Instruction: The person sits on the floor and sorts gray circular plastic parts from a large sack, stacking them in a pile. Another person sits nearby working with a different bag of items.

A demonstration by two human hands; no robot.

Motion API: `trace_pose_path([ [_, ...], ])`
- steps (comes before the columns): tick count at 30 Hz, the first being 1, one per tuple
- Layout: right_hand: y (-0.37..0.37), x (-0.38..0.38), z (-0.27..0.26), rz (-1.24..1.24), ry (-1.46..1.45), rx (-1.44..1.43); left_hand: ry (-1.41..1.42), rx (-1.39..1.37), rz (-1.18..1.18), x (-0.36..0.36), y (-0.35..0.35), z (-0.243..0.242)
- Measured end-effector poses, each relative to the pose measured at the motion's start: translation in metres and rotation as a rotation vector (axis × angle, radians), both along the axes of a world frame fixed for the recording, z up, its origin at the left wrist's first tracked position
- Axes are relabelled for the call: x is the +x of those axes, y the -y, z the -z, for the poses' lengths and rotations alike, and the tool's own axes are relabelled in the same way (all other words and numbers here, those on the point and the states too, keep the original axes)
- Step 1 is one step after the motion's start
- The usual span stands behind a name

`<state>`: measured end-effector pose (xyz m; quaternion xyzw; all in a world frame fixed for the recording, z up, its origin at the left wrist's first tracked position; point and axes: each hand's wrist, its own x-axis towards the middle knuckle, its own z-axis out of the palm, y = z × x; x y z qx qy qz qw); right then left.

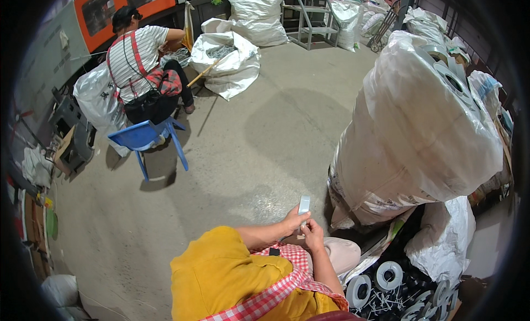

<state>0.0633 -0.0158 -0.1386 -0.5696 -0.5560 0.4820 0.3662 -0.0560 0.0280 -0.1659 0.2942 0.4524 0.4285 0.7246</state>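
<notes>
My left hand (pixel 295 220) grips a small light-grey piece (pixel 304 204), likely plastic, with its flat upper end standing clear of the fingers. Against its lower end, the fingertips of my right hand (pixel 313 233) are pinched together; they cover that part. Both hands are close together above my lap, over a red-and-white checked apron (pixel 300 254). By my right side are grey ring-shaped parts (pixel 389 275) and a pile of thin white pieces (pixel 379 302) on black material.
A tall sack (pixel 397 143) of grey ring parts stands at my right, beside a white bag (pixel 445 242). Ahead left, a co-worker (pixel 140 64) sits on a blue plastic chair (pixel 143 136) near an open white sack (pixel 225 58). Metal steps (pixel 310 29) stand farther back.
</notes>
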Motion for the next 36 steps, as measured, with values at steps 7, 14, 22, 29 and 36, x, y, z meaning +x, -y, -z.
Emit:
trace_pose_path([
  [7,-0.006,0.001,0.025,-0.129,0.175,0.042,-0.130,-0.102,-0.198,0.001,-0.008,0.026],
  [14,-0.010,0.005,0.033,-0.140,0.269,0.016,-0.127,-0.164,-0.168,0.006,-0.018,0.044],
  [22,-0.020,0.001,0.011,-0.020,0.294,0.118,-0.027,-0.203,-0.104,0.011,-0.031,0.037],
  [29,-0.022,0.001,0.008,-0.010,0.239,-0.034,0.089,-0.169,-0.099,0.009,-0.032,0.030],
  [36,-0.015,0.007,0.034,0.039,0.207,0.154,0.162,-0.077,0.034,0.004,-0.023,0.031],
])
